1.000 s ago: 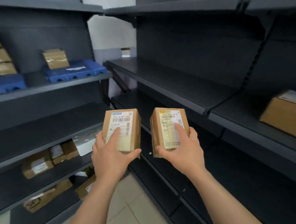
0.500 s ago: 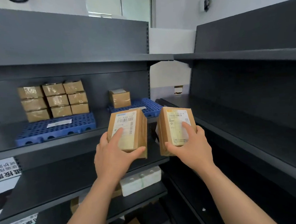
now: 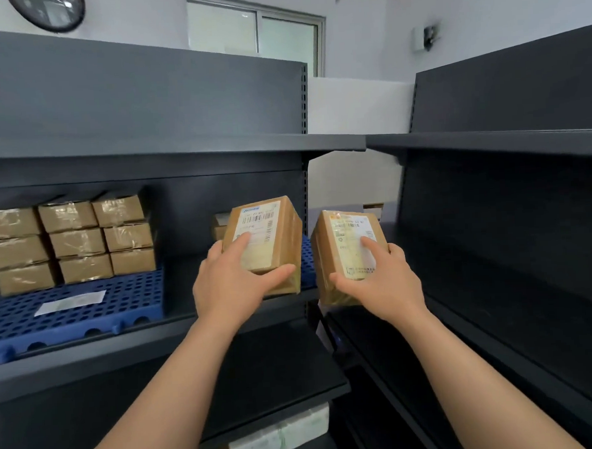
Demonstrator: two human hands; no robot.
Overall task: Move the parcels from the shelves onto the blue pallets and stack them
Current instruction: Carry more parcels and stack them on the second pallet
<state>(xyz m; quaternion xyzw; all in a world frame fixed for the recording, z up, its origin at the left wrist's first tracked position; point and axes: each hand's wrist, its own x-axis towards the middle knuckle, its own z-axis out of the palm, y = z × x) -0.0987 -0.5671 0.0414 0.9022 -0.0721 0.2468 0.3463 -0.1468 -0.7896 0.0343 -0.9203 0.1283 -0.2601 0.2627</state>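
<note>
Dark shelves (image 3: 147, 153) ahead: left hand (image 3: 233, 289) grips left parcel (image 3: 271, 232), right hand (image 3: 383, 281) grips right parcel (image 3: 343, 242), both now lifted beside the blue pallet (image 3: 86, 314), to its right; placing seems next.

No wording was legible. The white label (image 3: 258, 231) on the brown cardboard parcel (image 3: 288, 240) at 9 o'clock bore a barcode; the orange-topped label (image 3: 351, 240) on the 3 o'clock parcel (image 3: 323, 255) was blurred.

Hands, two: left hand (image 3: 227, 289), right hand (image 3: 383, 283). Held parcels, two: left parcel (image 3: 271, 236), right parcel (image 3: 344, 252). One stack (image 3: 72, 241) of nine parcels, three by three. One lone parcel (image 3: 221, 224). Blue pallets, two: left pallet (image 3: 86, 316), right pallet (image 3: 307, 261). One clock (image 3: 50, 12). One window (image 3: 255, 34).
</note>
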